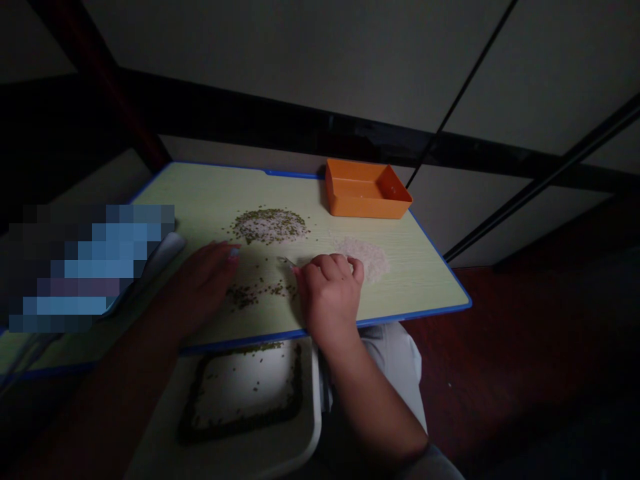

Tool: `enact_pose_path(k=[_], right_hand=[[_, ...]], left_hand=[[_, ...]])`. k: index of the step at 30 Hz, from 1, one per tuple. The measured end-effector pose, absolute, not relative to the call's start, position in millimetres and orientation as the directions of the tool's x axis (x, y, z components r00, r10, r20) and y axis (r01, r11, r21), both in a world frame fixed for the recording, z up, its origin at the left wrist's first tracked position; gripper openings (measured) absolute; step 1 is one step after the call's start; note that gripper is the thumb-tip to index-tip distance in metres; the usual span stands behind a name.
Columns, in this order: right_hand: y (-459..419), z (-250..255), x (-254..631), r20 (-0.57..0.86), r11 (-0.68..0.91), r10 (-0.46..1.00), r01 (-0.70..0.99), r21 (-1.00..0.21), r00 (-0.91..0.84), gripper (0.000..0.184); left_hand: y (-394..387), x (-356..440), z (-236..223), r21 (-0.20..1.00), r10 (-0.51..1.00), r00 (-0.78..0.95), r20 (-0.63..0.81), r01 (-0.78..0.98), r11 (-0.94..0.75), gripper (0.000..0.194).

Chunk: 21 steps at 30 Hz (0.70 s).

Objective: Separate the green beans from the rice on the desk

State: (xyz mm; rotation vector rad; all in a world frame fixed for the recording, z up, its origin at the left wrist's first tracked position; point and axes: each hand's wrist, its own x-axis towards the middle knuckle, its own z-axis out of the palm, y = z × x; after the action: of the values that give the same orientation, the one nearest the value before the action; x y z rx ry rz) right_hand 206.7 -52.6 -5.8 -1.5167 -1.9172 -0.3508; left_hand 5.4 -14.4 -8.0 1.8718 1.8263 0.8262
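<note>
My right hand (333, 293) is closed over the board, with the thin metal tip of a small tool (286, 261) poking out past the thumb side. The tool's kind is hidden by the fingers. My left hand (213, 270) lies low over the board with its fingers stretched out, holding nothing I can see. Beyond the hands is a mixed pile (270, 225) of small green beans and white rice-like grains. A pile of white grains (367, 259) lies just beyond my right knuckles. Loose green beans (247, 295) are scattered between both hands.
The pale board (420, 283) has a blue edge. An orange box (367, 205) stands at its back right corner. Below the near edge, a white tray (316, 413) holds green beans along its sides. A blurred-out bluish object (110, 257) is at left. Cabinets stand behind.
</note>
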Motion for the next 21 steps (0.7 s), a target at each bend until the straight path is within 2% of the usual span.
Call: enact_pose_path(k=[9,15,21], right_hand=[[-34,8,188,0.499,0.235,0.859,0.953,-0.193,-0.111,0.027],[-29,10,178,0.427,0.348,0.875,0.908,-0.232,-0.226,0.029],[-33,6,186,0.456,0.448,0.85,0.818,-0.361,-0.264,0.024]], left_hand=[[-11,2,-17,0.635,0.96,0.003,0.28,0.75,-0.188,0.056],[-13,2,-12,0.643,0.936,-0.022,0.35,0.732,-0.223,0.052],[-15,3,-5,0.617,0.905,-0.006,0.425,0.733,-0.286,0.05]])
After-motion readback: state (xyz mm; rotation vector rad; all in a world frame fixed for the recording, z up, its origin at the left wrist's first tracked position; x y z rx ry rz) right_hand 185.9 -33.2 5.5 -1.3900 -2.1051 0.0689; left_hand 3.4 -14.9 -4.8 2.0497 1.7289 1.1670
